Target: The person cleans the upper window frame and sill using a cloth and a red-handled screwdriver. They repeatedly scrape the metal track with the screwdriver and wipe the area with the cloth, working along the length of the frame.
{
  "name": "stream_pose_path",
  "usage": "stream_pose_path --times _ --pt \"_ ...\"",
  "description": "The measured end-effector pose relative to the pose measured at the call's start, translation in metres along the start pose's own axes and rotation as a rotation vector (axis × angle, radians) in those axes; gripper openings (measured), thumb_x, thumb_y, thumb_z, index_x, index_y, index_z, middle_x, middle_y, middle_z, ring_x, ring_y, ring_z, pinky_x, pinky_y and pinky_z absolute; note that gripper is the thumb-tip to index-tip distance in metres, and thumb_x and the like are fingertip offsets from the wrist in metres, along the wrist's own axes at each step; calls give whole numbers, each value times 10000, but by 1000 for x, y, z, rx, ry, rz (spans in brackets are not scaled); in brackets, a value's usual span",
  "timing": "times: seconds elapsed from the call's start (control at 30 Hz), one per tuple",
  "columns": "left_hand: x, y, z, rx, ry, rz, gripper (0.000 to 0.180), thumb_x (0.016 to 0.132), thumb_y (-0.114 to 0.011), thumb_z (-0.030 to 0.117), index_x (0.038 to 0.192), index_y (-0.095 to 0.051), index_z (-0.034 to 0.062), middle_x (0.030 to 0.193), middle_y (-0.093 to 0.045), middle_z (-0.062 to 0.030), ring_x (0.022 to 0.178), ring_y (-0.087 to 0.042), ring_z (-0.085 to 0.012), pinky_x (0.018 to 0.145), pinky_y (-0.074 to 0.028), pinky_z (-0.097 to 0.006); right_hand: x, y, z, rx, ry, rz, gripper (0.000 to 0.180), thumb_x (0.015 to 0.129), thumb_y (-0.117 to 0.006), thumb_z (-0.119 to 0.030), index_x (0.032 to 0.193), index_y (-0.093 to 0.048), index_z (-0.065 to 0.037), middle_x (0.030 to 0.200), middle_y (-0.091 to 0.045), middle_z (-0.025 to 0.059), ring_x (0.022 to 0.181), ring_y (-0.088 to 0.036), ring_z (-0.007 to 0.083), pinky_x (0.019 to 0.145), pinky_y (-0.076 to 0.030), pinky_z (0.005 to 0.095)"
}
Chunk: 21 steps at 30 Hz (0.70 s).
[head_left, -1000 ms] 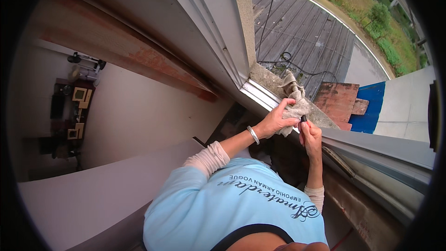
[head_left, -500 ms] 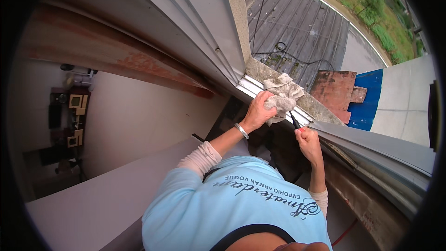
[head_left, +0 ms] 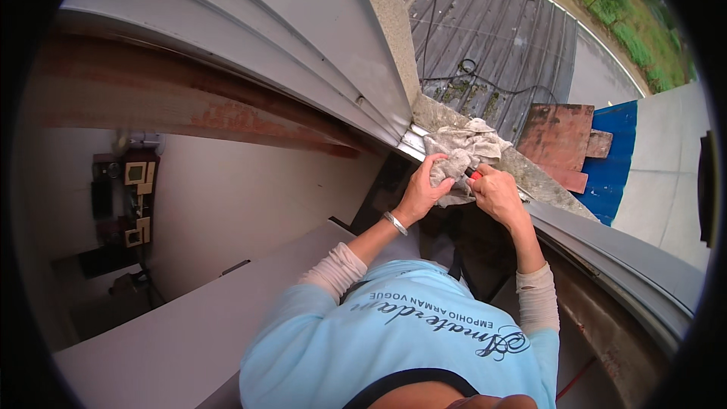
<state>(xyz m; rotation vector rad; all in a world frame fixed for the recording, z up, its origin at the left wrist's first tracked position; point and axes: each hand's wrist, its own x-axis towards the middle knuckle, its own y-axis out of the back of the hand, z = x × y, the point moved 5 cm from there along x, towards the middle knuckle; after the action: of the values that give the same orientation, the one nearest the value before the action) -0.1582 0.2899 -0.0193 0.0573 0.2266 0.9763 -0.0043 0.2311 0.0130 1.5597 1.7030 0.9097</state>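
The left hand [head_left: 421,191] grips a crumpled grey rag [head_left: 463,153], its fingers curled over the near edge of the cloth and pressing it down. A silver bangle [head_left: 394,223] circles that wrist. The right hand [head_left: 496,194] sits just beside the left, touching the lower right part of the rag; its fingers are closed together around a thin dark tool [head_left: 471,172] that pokes out toward the cloth. What kind of tool it is cannot be told, since only a short stub shows.

The rag lies bunched on the grey metal window track [head_left: 413,142] at the corner where the window frame [head_left: 318,68] meets the rough concrete sill [head_left: 530,170]. Part of the cloth spills outward over the sill.

Both forearms wear pale long sleeves [head_left: 333,271] under a light blue T-shirt [head_left: 401,341] that fills the lower middle of the view.

Beyond the sill, lower down outside, lies a corrugated grey roof [head_left: 492,30] with a dark cable [head_left: 454,76] coiled on it. A rust-red sheet [head_left: 556,132] and a blue sheet [head_left: 609,159] rest near the roof's edge, and a strip of grass [head_left: 628,23] runs along the far side.

Inside, to the left, a pale wall [head_left: 227,204] carries a small dark shelf unit [head_left: 125,201] holding framed items.
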Motion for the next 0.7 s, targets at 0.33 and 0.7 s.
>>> stream_pose_path --times 0.33,0.7 --pt "26 4 -5 643 -346 73 341 706 -708 112 995 -545 30 961 -528 -119 925 -531 -301 778 -414 -401 81 16 28 -136 57 -315 144 708 -618 -169 640 -652 -47 690 -625 151 738 -611 330 642 -470 413" --pt "40 -6 -59 797 -455 -32 370 623 -747 172 920 -553 67 927 -489 -88 925 -470 -283 791 -348 -403 152 16 23 -90 -32 -505 167 618 -565 -149 677 -669 -32 701 -622 213 704 -624 369 629 -492 444"
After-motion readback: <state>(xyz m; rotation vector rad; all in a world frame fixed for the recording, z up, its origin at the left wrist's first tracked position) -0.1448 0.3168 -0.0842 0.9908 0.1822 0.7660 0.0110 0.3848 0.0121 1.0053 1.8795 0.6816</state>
